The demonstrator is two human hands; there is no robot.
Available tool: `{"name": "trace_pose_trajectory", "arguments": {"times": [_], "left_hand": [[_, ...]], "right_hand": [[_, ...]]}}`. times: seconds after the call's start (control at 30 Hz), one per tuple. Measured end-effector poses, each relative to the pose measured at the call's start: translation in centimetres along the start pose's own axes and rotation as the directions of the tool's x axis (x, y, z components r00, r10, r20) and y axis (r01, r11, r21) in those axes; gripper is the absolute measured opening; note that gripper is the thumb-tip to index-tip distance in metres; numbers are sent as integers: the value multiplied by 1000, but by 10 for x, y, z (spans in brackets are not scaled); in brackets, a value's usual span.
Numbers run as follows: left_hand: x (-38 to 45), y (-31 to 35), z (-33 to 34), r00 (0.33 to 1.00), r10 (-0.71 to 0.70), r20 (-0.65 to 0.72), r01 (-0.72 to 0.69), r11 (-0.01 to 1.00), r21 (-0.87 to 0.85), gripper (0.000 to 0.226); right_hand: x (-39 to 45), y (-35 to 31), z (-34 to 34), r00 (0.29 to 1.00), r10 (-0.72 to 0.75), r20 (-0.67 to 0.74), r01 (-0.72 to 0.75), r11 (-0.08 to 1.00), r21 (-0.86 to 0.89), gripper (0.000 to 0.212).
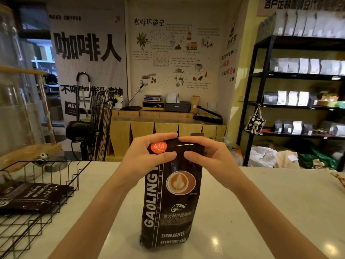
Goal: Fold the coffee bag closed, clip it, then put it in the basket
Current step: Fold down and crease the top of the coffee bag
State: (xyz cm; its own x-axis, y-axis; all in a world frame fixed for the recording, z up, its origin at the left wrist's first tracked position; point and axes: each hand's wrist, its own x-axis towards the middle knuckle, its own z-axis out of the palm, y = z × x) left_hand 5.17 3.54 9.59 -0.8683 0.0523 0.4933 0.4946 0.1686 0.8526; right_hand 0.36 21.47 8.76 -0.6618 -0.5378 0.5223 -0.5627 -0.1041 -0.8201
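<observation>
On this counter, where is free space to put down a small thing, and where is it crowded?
Free: the white counter right of the standing coffee bag, out to the right edge, and the strip between bag and wire basket. Crowded: the left side, where the basket holds another dark bag, and the middle, where left hand and right hand pinch the top.

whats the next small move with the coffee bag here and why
Probably roll the top down one more turn and press it flat. Both the left hand and the right hand pinch the folded top of the upright coffee bag, no clip is visible on it, and the wire basket waits at left.
</observation>
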Motion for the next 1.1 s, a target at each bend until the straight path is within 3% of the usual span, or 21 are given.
{"name": "trace_pose_trajectory", "arguments": {"times": [0.23,0.33,0.43,0.63,0.77,0.83,1.1], "left_hand": [[6,4,-6,997,-9,80,-6,982,190,33],[6,4,-11,993,16,118,-53,947,316,42],[3,-2,-12,997,49,66,-73,897,436,48],[4,-8,-11,999,-26,37,14,952,307,26],[9,-10,-11,997,-65,33,49,930,365,22],[8,-10,-9,994,-93,63,75,968,238,26],[5,-25,-3,996,-36,-77,40,998,51,10]], "right_hand": [[1,0,-1,998,-56,2,56,988,-146,46],[4,1,-2,999,-40,-10,37,986,-162,44],[6,4,-5,1000,10,-14,-12,990,-141,40],[7,3,-4,997,63,46,-54,983,-174,24],[8,8,-5,997,69,35,-60,975,-214,27],[9,10,-7,998,63,30,-55,971,-233,24],[6,19,-1,994,108,-17,-108,994,-7,25]]}}
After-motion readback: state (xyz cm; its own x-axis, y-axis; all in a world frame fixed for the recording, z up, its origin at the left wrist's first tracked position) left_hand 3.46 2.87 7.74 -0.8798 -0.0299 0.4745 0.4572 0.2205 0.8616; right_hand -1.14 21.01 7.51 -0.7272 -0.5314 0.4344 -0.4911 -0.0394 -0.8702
